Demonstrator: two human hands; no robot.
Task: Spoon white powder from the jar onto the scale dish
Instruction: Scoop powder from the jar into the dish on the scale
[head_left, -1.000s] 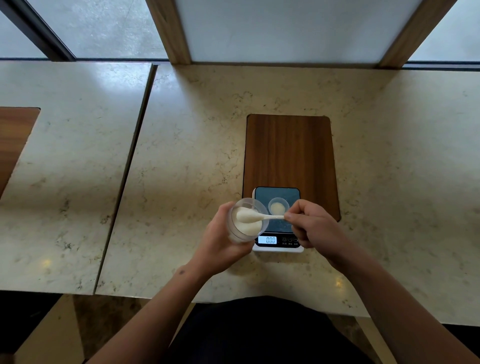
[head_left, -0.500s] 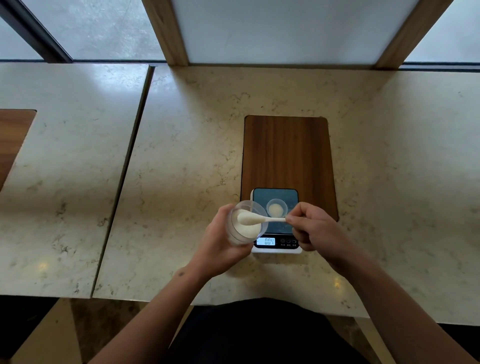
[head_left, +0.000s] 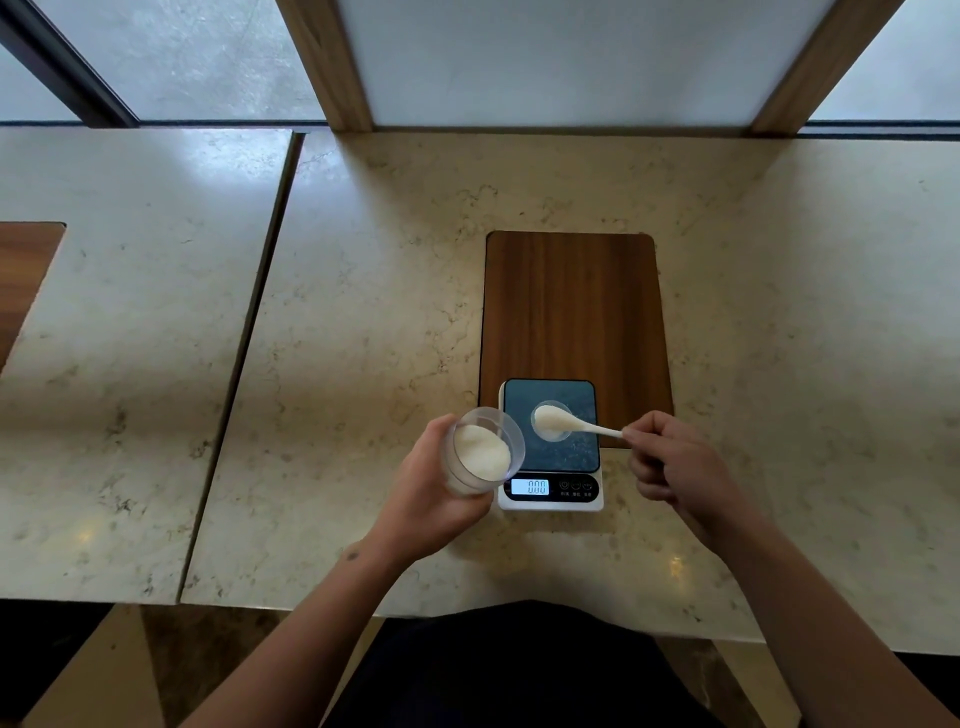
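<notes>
Your left hand (head_left: 436, 499) grips the powder jar (head_left: 480, 451) beside the scale (head_left: 550, 444) while your right hand (head_left: 670, 462) pinches a loaded spoon (head_left: 558, 422) over the dish (head_left: 551, 421); tipping remains, display reads zero

The only readable text is on the white digital kitchen scale with a dark glass platform (head_left: 550, 441): its small backlit display (head_left: 530, 487), on the black front strip, reads "000". Right of that display sit three round button icons (head_left: 575, 486) with tiny captions beneath, too small to read.
</notes>
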